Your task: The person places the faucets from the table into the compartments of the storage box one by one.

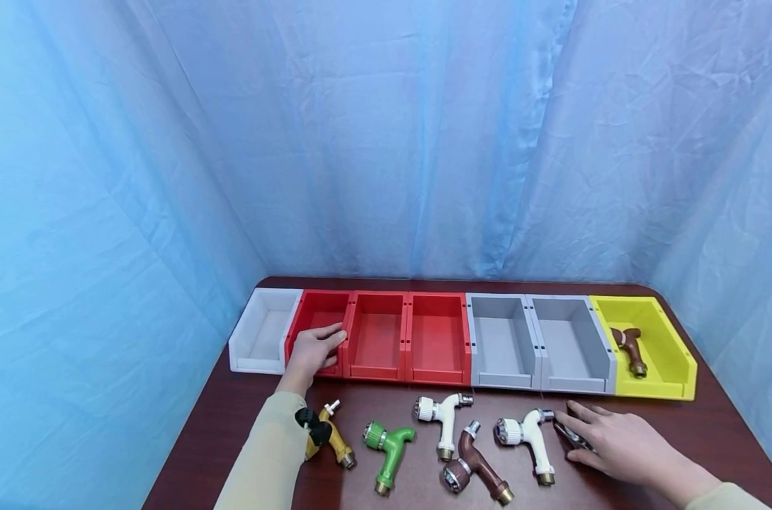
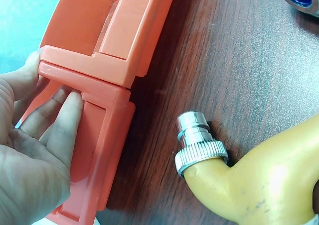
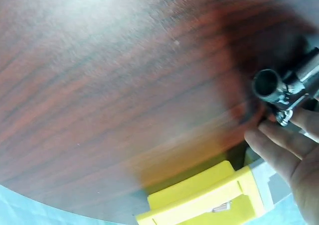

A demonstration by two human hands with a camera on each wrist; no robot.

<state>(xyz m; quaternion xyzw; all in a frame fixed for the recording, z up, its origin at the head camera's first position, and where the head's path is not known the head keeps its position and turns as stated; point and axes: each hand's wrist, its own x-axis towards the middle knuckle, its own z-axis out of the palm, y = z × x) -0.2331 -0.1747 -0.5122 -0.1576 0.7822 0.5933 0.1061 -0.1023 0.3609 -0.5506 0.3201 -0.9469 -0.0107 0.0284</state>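
My left hand (image 1: 312, 352) grips the side wall of a red bin (image 1: 299, 354) where it meets the neighbouring red bin (image 1: 376, 373). In the left wrist view, the thumb is on one side of the wall and the fingers (image 2: 67, 123) are inside. My right hand (image 1: 622, 443) rests low over the table with fairly straight fingers. Beside its index finger and thumb lies a dark, shiny metal fitting (image 1: 574, 433), partly covered; the right wrist view shows its round black opening (image 3: 267, 84). A white faucet (image 1: 534, 439) lies just left of that hand.
A yellow faucet (image 1: 340, 443), green faucet (image 1: 391, 450), another white faucet (image 1: 446, 421) and brown faucet (image 1: 478, 467) lie on the table. Along the back stand a white bin (image 1: 258, 365), grey bins (image 1: 506, 380) and a yellow bin (image 1: 656, 388) holding a brown faucet (image 1: 631, 350).
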